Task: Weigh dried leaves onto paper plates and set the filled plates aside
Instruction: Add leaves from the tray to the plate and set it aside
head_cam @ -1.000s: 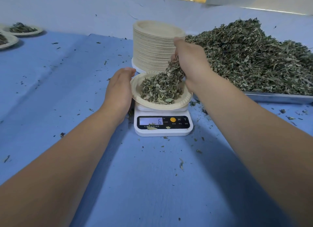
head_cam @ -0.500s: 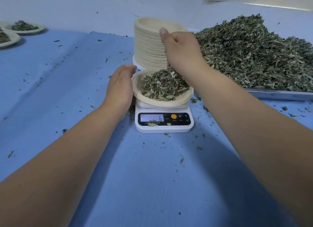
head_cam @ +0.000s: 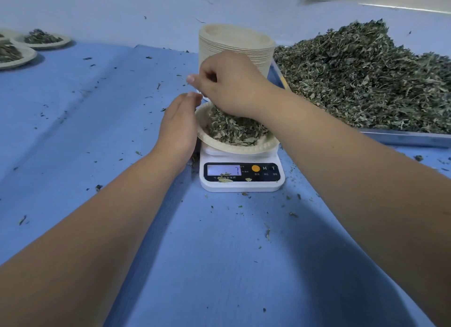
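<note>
A paper plate holding dried leaves sits on a small white digital scale whose display reads 7. My left hand lies flat against the plate's left rim, fingers straight. My right hand hovers over the back of the plate, its fingers curled round a small bunch of leaves, with leaves showing just under the palm. What lies inside the fist is mostly hidden.
A tall stack of empty paper plates stands right behind the scale. A big heap of dried leaves fills a metal tray at the right. Two filled plates sit far left on the blue cloth, strewn with crumbs.
My right hand has let most of its leaves fall onto the plate and shifted left above it. The scale reading went from 6 to 7. The left hand stayed at the rim.
</note>
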